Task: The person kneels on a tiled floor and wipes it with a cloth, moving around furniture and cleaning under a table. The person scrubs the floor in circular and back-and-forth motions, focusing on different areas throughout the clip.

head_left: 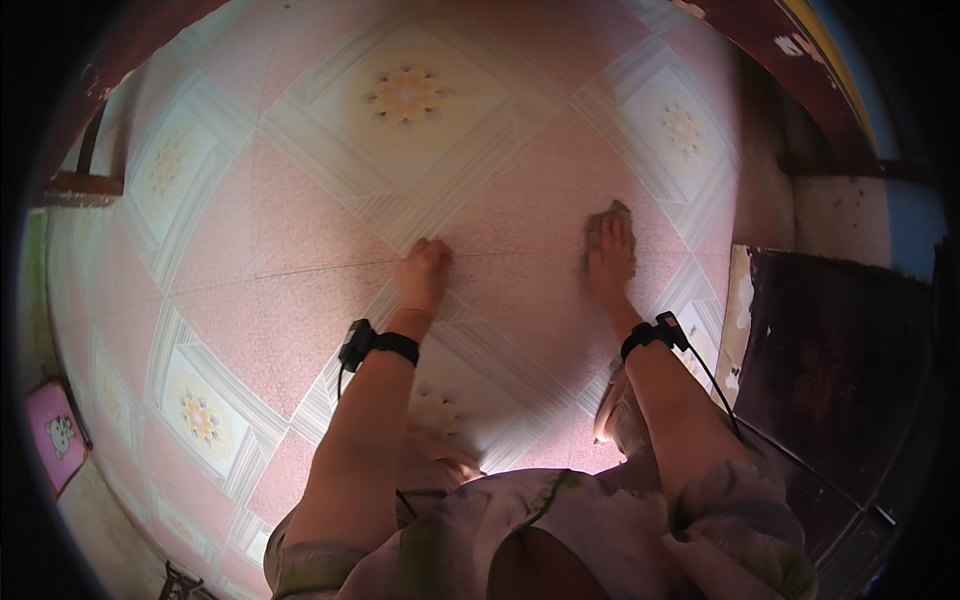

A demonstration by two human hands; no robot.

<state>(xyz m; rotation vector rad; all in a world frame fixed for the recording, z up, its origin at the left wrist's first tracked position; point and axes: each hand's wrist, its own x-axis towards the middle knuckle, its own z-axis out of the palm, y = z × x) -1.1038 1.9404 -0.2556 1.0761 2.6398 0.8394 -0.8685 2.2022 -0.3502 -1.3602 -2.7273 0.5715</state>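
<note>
We see the right hand [611, 264] laid flat, fingers extended, over a crumpled brownish cloth [621, 209] on the pink-and-white patterned floor [300, 215]. To its left, well apart, the left hand [423, 276] is curled into a fist; we cannot tell whether it encloses anything. Farther right, we note a dark panel [830, 370].
</note>
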